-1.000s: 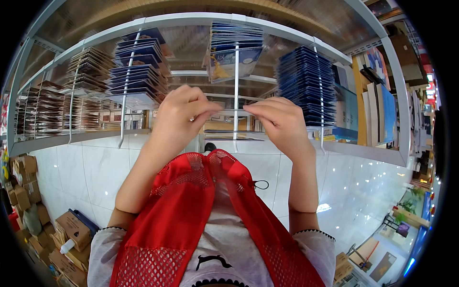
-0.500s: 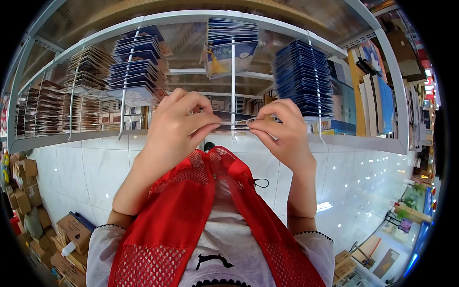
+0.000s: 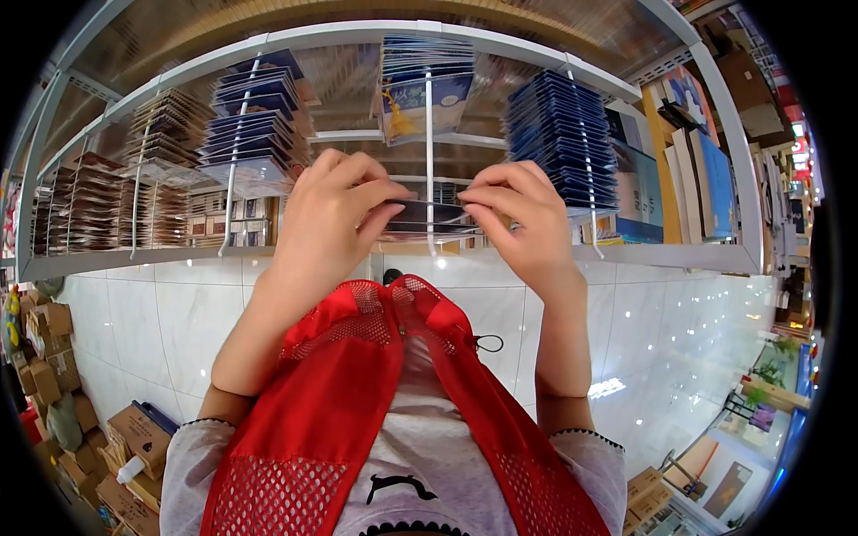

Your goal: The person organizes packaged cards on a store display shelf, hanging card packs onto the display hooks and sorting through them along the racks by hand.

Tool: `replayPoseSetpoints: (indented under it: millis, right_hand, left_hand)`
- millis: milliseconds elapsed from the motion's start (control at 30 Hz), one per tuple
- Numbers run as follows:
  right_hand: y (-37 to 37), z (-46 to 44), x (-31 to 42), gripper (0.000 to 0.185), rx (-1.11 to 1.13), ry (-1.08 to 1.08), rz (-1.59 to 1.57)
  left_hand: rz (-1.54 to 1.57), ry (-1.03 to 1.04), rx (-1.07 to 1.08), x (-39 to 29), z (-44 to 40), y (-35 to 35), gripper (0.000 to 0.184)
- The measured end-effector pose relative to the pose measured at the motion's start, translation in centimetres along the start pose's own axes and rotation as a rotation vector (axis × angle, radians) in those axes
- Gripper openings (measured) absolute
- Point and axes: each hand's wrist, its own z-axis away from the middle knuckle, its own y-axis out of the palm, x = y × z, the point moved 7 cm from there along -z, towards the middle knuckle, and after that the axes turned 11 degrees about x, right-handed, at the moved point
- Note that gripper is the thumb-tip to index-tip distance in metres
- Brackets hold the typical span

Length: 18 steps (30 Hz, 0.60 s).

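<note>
Between my two hands a thin, flat packet [image 3: 424, 212] is stretched edge-on across the white display hook [image 3: 429, 152]. My left hand [image 3: 335, 205] pinches its left end between thumb and fingertips. At the other end my right hand [image 3: 523, 210] pinches it in the same way. The packet's face is turned away, so its print is hidden. Above it, on the same hook, hang several blue packets [image 3: 424, 98], the front one with a yellow tassel pattern. To the right, a thick stack of dark blue packets [image 3: 561, 143] fills another hook.
More hooks on the left carry blue packets [image 3: 250, 116] and brown packets [image 3: 89, 205]. Upright books [image 3: 702, 188] stand at the right end of the metal rack [image 3: 179, 266]. Cardboard boxes [image 3: 138, 438] sit on the tiled floor [image 3: 134, 313] at lower left.
Both hands have moved slightly up along the hook with the packet between them. More of the packet's dark surface shows now. The view has shifted a little.
</note>
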Motion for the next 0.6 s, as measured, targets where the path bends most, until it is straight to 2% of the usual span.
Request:
replayPoseSetpoints:
  millis: [133, 333, 433, 600]
  right_hand:
    - [0.7, -0.7, -0.4, 0.005, 0.122, -0.015, 0.026]
    - [1.1, -0.7, -0.1, 0.004, 0.170, 0.016, 0.030]
    - [0.8, -1.0, -0.3, 0.006, 0.130, 0.026, -0.026]
    - [-1.0, -5.0, -0.3, 0.012, -0.161, -0.111, 0.203]
  left_hand:
    - [-0.012, -0.004, 0.049, 0.4, 0.0, 0.3, 0.013]
    - [0.001, -0.027, 0.103, 0.5, 0.4, 0.4, 0.011]
    - [0.017, -0.020, 0.128, 0.4, 0.2, 0.3, 0.014]
    - [-0.094, 0.002, -0.165, 0.9, -3.2, -2.1, 0.018]
